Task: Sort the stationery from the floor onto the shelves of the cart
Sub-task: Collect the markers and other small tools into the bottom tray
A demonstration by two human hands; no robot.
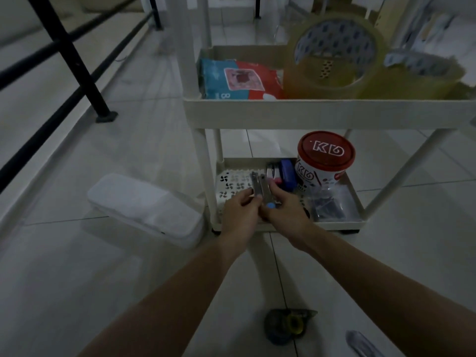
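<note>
While over cart [283, 225] | left hand [240, 212], right hand [282, 211]: grip closed, pinching metal clips [260, 188]

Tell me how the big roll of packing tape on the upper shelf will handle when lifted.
The tape roll looks thick and full, so probably heavy for its size. It is round, so on edge it may roll. The glossy wrap looks slippery; hooking fingers through the open core seems safer.

On the cart [327, 113], the upper shelf holds a packet [239, 79] at its left and tape rolls [337, 60] at its right; the lower shelf holds a tub [325, 161] toward the back right; a case [144, 208] lies on the floor left of the cart; a tape dispenser [288, 325] lies on the floor before it.
</note>
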